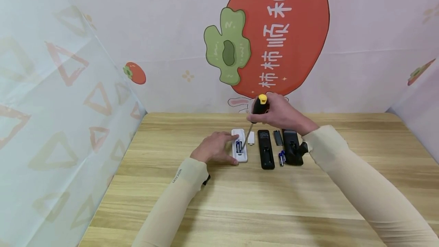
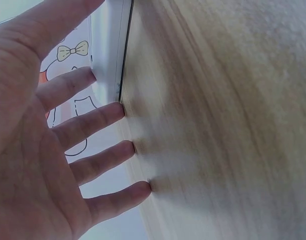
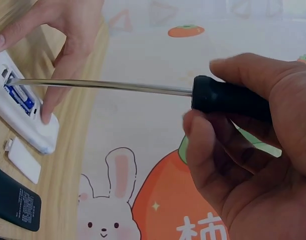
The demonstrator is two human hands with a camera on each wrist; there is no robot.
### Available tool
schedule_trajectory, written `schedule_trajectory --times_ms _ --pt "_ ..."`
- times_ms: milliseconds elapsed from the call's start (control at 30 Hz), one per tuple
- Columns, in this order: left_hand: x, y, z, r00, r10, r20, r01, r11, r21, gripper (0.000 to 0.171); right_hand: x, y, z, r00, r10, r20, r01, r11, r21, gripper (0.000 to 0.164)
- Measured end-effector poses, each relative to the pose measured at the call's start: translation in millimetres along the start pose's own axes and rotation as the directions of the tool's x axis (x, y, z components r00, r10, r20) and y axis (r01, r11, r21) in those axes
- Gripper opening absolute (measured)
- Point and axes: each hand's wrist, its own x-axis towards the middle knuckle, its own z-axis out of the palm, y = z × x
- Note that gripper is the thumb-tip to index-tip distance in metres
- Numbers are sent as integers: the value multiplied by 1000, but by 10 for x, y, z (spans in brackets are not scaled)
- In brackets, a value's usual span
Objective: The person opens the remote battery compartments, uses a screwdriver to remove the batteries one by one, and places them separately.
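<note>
A white remote control [image 1: 241, 159] lies back up on the table, its compartment open with blue batteries [image 1: 239, 147] inside. My left hand [image 1: 216, 148] has its thumb and index finger against the remote, near opposite ends. Its other fingers are spread straight, their tips at the tabletop in the left wrist view. My right hand [image 1: 282, 113] grips a screwdriver [image 3: 108, 85] by its black handle with a yellow end, thumb and fingers around it. The screwdriver slants down, and its tip is in the compartment at one end of the batteries. The exact contact is too small to tell.
Right of the white remote lies a white battery cover [image 1: 251, 138]. Farther right are a black remote [image 1: 264, 142], a dark cover [image 1: 278, 138], loose blue batteries [image 1: 282, 158] and another black remote [image 1: 290, 140], partly behind the right wrist. A printed cloth wall [image 1: 171, 83] stands behind the table.
</note>
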Motion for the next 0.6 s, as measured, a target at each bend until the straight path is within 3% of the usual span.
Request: schedule_trajectory --times_ms 233,600 --pt "-7 -1 -11 1000 -1 11 2 1000 -19 94 40 -18 -18 999 -29 41 28 1000 11 16" --pt "10 -4 -10 1000 -6 15 7 999 -37 94 81 -64 -4 998 -11 63 11 1000 0 11"
